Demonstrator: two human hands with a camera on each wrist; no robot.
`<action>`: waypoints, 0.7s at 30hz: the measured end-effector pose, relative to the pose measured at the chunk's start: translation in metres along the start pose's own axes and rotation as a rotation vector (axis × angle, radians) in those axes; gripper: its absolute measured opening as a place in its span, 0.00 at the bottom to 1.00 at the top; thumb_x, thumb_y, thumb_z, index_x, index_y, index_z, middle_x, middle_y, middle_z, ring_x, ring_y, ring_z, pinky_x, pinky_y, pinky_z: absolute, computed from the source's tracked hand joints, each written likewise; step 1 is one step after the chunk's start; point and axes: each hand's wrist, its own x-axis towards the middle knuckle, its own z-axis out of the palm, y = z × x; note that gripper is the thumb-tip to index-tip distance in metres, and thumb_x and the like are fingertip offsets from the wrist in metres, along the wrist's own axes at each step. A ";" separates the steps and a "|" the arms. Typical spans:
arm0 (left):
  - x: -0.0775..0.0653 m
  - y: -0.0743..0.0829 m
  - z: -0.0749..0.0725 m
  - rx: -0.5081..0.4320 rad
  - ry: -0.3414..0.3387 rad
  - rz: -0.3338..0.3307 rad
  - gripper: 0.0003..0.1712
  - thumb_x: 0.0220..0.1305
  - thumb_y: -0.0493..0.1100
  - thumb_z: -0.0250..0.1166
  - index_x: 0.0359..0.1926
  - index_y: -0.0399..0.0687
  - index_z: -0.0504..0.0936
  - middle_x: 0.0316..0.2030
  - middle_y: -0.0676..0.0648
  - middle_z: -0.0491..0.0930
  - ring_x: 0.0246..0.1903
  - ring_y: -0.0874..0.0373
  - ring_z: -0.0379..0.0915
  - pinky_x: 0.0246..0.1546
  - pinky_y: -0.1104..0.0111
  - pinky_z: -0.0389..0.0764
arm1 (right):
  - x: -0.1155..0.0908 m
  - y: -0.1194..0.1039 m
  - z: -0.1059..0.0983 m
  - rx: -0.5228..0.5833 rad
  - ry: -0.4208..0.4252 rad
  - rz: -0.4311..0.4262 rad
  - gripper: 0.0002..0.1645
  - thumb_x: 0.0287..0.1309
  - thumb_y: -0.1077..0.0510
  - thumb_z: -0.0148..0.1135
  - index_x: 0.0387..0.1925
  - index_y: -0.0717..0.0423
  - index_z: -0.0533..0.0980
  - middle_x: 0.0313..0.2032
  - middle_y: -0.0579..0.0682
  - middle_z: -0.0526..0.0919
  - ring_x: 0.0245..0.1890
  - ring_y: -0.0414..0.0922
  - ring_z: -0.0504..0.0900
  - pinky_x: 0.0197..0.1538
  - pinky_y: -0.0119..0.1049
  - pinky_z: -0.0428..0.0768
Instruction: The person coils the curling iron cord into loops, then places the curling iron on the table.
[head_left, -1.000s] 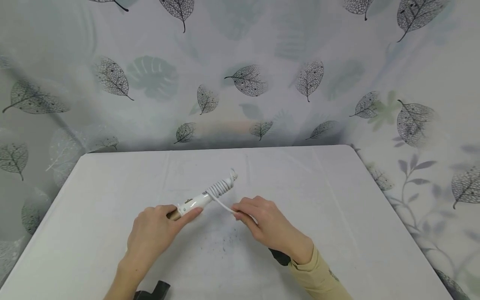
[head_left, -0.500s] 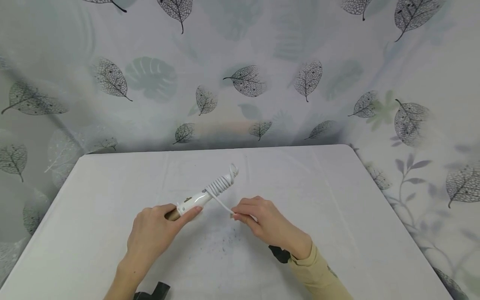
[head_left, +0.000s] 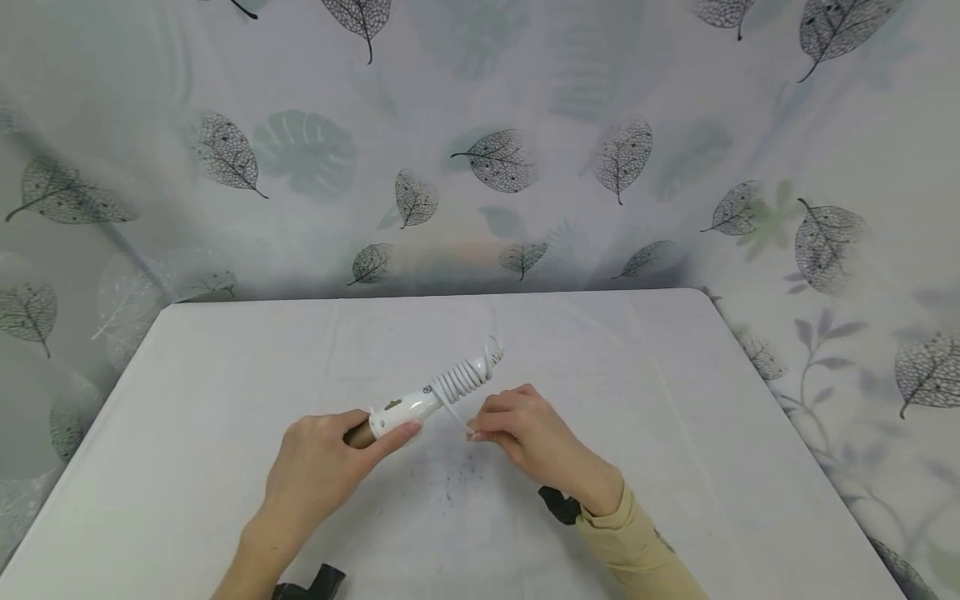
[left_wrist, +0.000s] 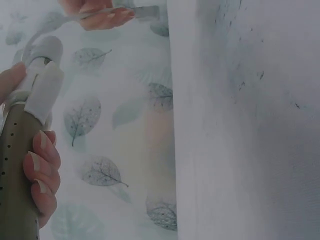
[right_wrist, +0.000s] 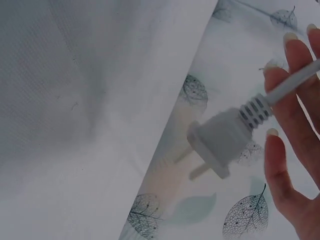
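A white-handled curling iron (head_left: 405, 410) with a brownish barrel is held in my left hand (head_left: 318, 454), tilted up to the right above the table. In the left wrist view the fingers (left_wrist: 42, 172) curl round the barrel (left_wrist: 17, 175), which has rows of small holes. The white power cord (head_left: 459, 382) is coiled round the handle's far part. Its loose end runs to my right hand (head_left: 536, 437), which pinches it near the plug. The two-prong plug (right_wrist: 220, 140) sticks out beyond the fingers in the right wrist view.
A white-covered table (head_left: 637, 400) lies under both hands, with small dark bluish marks (head_left: 450, 483) on its cover. Behind it hangs a leaf-patterned curtain (head_left: 570, 208). Black wrist-worn pieces (head_left: 318, 583) show near the wrists.
The left hand and curling iron have shifted slightly right, nearer the right hand. The stretch of cord between the coil and the right hand looks shorter. The right hand has barely moved.
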 end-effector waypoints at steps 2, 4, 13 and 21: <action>0.000 0.000 0.000 0.007 0.031 0.025 0.31 0.53 0.66 0.73 0.13 0.56 0.66 0.12 0.62 0.50 0.14 0.71 0.45 0.15 0.74 0.51 | 0.000 0.000 0.000 -0.030 0.046 -0.023 0.06 0.52 0.59 0.73 0.34 0.49 0.86 0.30 0.40 0.83 0.32 0.37 0.80 0.43 0.37 0.73; 0.000 -0.001 0.000 0.000 0.055 0.041 0.32 0.52 0.64 0.74 0.12 0.56 0.65 0.12 0.62 0.49 0.14 0.71 0.43 0.15 0.74 0.50 | 0.000 0.000 0.000 -0.037 0.086 -0.044 0.07 0.49 0.60 0.75 0.33 0.49 0.86 0.29 0.40 0.82 0.31 0.38 0.79 0.41 0.36 0.72; -0.001 0.005 0.000 -0.070 0.020 0.063 0.31 0.53 0.65 0.74 0.13 0.58 0.65 0.13 0.64 0.49 0.14 0.73 0.44 0.15 0.75 0.50 | 0.001 -0.002 0.007 -0.065 0.076 -0.019 0.07 0.48 0.59 0.75 0.32 0.48 0.86 0.30 0.42 0.85 0.32 0.39 0.80 0.37 0.33 0.71; -0.002 0.005 0.006 -0.200 0.023 0.148 0.28 0.51 0.60 0.77 0.14 0.61 0.66 0.14 0.68 0.50 0.15 0.76 0.46 0.15 0.80 0.49 | 0.000 -0.004 0.008 -0.165 0.133 0.037 0.08 0.42 0.62 0.79 0.29 0.51 0.88 0.37 0.47 0.87 0.41 0.47 0.82 0.47 0.44 0.78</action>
